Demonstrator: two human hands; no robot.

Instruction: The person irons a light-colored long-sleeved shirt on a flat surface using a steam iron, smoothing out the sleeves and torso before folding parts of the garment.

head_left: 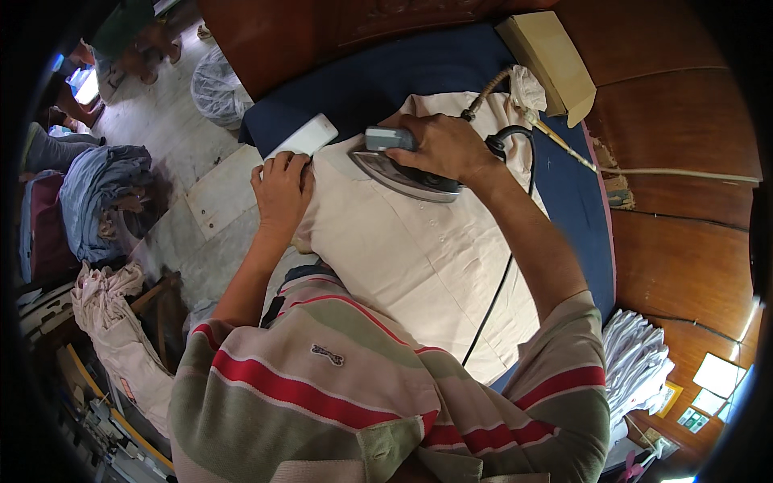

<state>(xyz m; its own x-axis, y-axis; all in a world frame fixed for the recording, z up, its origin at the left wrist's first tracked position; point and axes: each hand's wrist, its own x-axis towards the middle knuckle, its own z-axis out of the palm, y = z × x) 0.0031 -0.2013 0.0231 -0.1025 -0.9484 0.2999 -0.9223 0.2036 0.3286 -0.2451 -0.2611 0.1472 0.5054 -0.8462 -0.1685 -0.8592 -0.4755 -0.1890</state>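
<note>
One iron: we see the iron (pixel 419 182) just above the middle of the view, over the cream cloth (pixel 403 249), tip toward ten o'clock, heel toward four.
Iron from hands: it lies between two and three o'clock of our left hand (pixel 283 185); our right hand (pixel 447 145) is nearer, already on it.
Right grip: we grasp the handle, fingers wrapped round.
Left fingers: bent over the cloth's left edge; we cannot tell whether they pinch it.
White oblong object: (pixel 310 135) just beyond the left fingers, toward one o'clock; contact is unclear.
Navy cover: (pixel 362 72) beneath the cloth, showing from eleven round to three o'clock.
Hidden: we cannot see the soleplate's underside; our striped shirt (pixel 306 378) covers the cloth's near edge.
</note>
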